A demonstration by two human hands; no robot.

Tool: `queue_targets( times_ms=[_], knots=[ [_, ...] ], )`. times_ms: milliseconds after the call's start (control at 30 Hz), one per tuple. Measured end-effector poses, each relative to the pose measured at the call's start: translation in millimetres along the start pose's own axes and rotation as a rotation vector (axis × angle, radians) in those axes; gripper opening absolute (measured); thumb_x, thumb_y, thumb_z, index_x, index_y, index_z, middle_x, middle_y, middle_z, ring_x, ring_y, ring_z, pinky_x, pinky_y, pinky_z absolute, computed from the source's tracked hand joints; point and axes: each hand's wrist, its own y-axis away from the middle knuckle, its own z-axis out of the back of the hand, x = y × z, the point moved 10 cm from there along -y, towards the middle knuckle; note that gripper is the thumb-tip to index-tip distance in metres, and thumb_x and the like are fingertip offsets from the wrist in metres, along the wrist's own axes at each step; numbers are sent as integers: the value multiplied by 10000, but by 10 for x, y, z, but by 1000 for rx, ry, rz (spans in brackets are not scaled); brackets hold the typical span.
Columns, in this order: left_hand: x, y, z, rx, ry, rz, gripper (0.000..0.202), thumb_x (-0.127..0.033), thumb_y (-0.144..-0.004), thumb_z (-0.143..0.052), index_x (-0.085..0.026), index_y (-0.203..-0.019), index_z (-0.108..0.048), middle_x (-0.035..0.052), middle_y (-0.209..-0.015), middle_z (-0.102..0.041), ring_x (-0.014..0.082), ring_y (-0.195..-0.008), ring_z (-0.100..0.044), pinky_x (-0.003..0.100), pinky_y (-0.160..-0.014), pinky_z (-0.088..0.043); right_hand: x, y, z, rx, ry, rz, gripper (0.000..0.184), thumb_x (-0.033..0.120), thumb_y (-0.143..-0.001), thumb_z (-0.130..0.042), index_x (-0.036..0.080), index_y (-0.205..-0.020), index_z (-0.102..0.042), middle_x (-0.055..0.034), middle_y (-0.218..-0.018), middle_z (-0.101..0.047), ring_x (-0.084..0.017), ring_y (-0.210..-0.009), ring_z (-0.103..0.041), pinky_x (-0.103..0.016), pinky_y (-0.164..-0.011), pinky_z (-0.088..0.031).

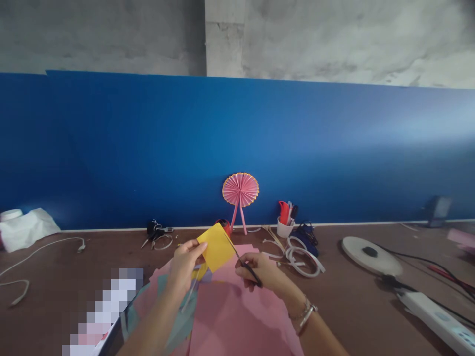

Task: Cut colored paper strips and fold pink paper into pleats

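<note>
My left hand pinches a yellow sheet of paper and holds it up above the table. My right hand grips black-handled scissors, whose blades run along the right edge of the yellow sheet. Below both hands lie pink sheets of paper on the brown table. A thin strip hangs down from under the left hand.
A pink pleated paper fan leans on the blue back panel. Near it stand a white cup with pens, white tape loops and another pair of scissors. A round white lamp base, a power strip and cables lie right; a white cable lies left.
</note>
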Motion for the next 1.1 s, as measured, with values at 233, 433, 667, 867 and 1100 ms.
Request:
queue_targets(
  times_ms=[233, 433, 667, 867, 1100],
  knots=[
    [19, 79, -154, 75, -10, 40, 330, -338, -557, -759, -133, -785, -638, 54, -675, -704, 173, -594, -666, 244, -578, -508, -36, -20, 22, -34, -52, -13, 344, 416, -678, -703, 140, -869, -625, 16, -521, -621, -105, -444, -552, -199, -447, -427],
    [45, 91, -194, 89, -1, 47, 318, -324, -550, -759, -126, -772, -647, 66, -677, -710, 178, -612, -667, 251, -594, -518, -28, -30, 40, -74, -17, -41, 340, 397, -656, -727, 140, -857, -631, 21, -520, -621, -92, -431, -539, -183, -431, -382],
    [60, 67, -177, 88, 16, 50, 287, -310, -553, -765, -133, -743, -643, 59, -671, -707, 175, -605, -665, 250, -586, -517, 3, -28, 41, -95, 11, -25, 310, 387, -656, -725, 144, -824, -633, 36, -492, -594, -87, -415, -522, -183, -425, -380],
    [50, 77, -176, 88, 29, 51, 284, -302, -553, -769, -130, -744, -650, 59, -666, -706, 178, -611, -669, 248, -586, -514, 3, -27, 48, -103, 2, -13, 320, 384, -645, -734, 140, -818, -621, 36, -488, -587, -91, -407, -510, -190, -417, -390],
    [37, 86, -177, 81, 14, 48, 270, -303, -567, -760, -134, -746, -649, 50, -650, -693, 166, -579, -655, 252, -587, -509, 17, -20, 58, -115, 2, -9, 321, 404, -645, -729, 152, -807, -614, 38, -486, -586, -100, -414, -523, -201, -432, -410]
  ],
)
